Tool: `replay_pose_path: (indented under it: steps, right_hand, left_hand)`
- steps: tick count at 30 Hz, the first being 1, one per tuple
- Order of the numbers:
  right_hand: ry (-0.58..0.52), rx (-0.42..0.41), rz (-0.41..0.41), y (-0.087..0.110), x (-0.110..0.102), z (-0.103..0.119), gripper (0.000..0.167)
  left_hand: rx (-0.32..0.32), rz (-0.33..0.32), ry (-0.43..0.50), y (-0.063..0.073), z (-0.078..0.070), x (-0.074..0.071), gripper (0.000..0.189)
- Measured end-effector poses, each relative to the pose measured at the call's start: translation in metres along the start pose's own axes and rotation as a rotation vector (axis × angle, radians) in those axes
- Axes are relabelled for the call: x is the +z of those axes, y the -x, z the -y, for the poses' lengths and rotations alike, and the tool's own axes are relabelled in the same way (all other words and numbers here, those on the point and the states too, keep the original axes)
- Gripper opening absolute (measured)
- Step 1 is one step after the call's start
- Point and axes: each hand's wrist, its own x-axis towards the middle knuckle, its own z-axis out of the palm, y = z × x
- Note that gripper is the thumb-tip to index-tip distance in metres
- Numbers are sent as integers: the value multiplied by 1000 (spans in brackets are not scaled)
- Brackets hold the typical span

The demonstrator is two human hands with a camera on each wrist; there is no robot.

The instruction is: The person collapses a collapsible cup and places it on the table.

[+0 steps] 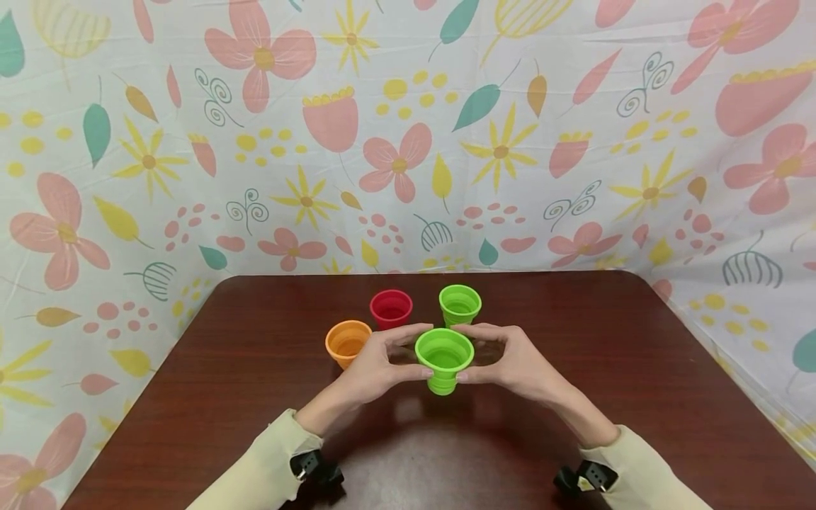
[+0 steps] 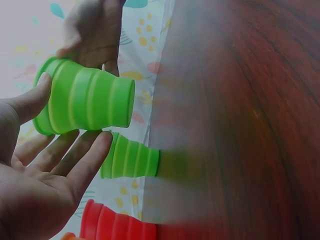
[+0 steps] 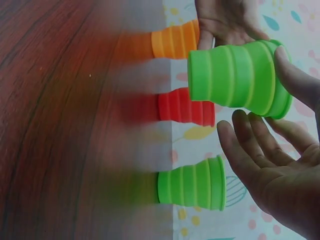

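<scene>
A light green ribbed cup (image 1: 443, 358) is held upright between both hands, its base off the table in the wrist views. From the left, my left hand (image 1: 380, 361) grips it with the thumb (image 2: 34, 100) near the rim and the fingers along the far side. My right hand (image 1: 515, 361) holds the opposite side, thumb (image 3: 295, 75) by the rim and fingers spread behind. Just beyond the hands stand a second green cup (image 1: 460, 301) and a red cup (image 1: 391, 306). An orange cup (image 1: 348, 340), partly covered by the left hand, stands to the left.
The dark brown wooden table (image 1: 255, 425) has a glossy surface that reflects the cups. Behind it hangs a white cloth (image 1: 408, 212) with a flower print, reaching the table's back edge. Black wrist cameras (image 1: 312, 467) sit at the sleeve cuffs.
</scene>
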Motion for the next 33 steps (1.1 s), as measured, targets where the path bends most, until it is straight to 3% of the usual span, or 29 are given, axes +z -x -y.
replay_pose_path:
  steps: [10,33]
  right_hand:
    - [-28,35,9,-2,9,6,68]
    - [-89,25,-4,0,13,14,62]
  left_hand:
    - [-12,3,-25,10,-3,-8,60]
    - [-59,1,35,16,-17,-10,59]
